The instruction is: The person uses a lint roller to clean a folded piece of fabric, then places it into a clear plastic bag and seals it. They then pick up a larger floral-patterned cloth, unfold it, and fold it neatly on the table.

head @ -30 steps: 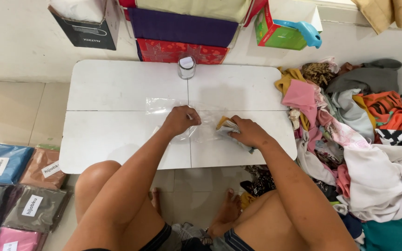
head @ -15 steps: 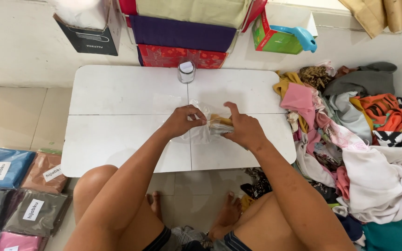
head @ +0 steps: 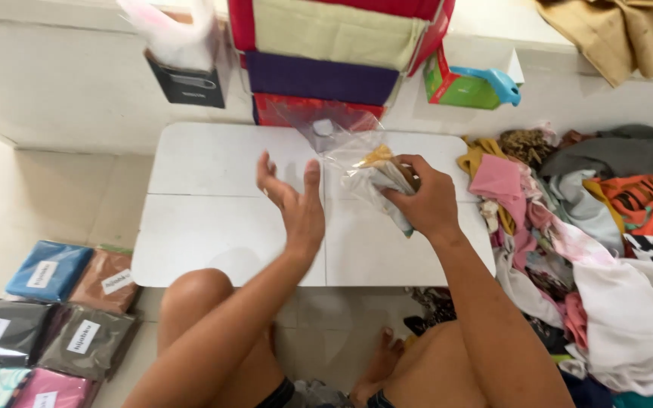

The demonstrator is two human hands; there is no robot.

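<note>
At 8 o'clock of the white folding table (head: 213, 227), 6 flat packets of cloth (head: 47, 270) in clear sleeves lay on the tiled floor, blue, brown, grey and pink. At the table's 11 o'clock stood a dark box (head: 188, 83) stuffed with white plastic. Above the table's middle the left hand (head: 295, 204) hovered with fingers spread apart, palm turned toward 3 o'clock, holding nothing. Just beside it at 3 o'clock, the right hand (head: 425, 200) had its fingers clamped on a clear plastic bag (head: 353, 147) holding a folded yellow-and-grey cloth (head: 387, 177), lifted off the table. At 12 o'clock a stack of fabric boxes (head: 326, 75) stood. At 3 o'clock a heap of loose clothes (head: 591, 227) lay.
</note>
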